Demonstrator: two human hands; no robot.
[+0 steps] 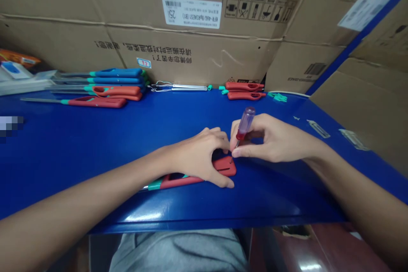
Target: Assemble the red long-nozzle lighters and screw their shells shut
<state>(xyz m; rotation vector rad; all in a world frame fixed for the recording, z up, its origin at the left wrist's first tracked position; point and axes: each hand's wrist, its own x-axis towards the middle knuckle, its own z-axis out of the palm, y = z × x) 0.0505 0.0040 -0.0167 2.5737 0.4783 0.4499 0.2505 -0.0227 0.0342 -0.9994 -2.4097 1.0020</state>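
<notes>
A red lighter-like tool (181, 182) with a green collar lies on the blue table (267, 197) near its front edge. My left hand (202, 155) is wrapped over its red handle, thumb on the near side and fingers on the far side. In my right hand (270, 138) is a screwdriver (246, 121) with a clear purple and red grip, pinched low near its shaft. The screwdriver leans slightly, its tip at a small hole near the right end of the red handle. My left palm covers the middle of the handle.
Blue, orange and red long-nosed tools (114, 80) lie at the back left. Along the back are metal tubes (189, 87), red handles (244, 90) and green pieces (279, 97). Clear plastic parts (318, 128) lie at the right. Cardboard boxes (197, 42) stand behind the table.
</notes>
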